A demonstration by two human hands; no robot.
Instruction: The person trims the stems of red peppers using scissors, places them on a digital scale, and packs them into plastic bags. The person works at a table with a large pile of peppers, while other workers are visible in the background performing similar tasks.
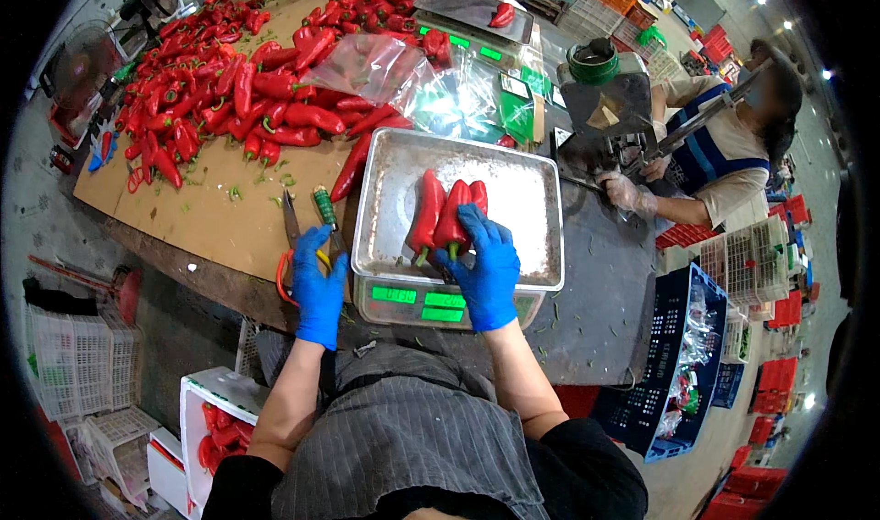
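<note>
Three red peppers (427, 210) lie side by side in the metal pan (385, 185) of a weighing scale in front of me. My right hand (490, 268), in a blue glove, curls over the two right-hand peppers, its fingers and thumb gripping them near the stem end. Left of the scale, my blue-gloved left hand (321, 291) is at the table edge with thumb and forefinger apart. It lies over scissors (286, 272) with orange and yellow handles; whether it touches them is hard to see. A tool with a green wrapped handle (324, 205) lies just beyond it.
A large heap of red peppers (247, 98) covers the cardboard at the far left. Clear plastic bags (376, 66) lie behind the scale. At the right, a co-worker (706, 153) handles a machine (605, 107). A blue crate (669, 364) with bagged goods stands at the table's right.
</note>
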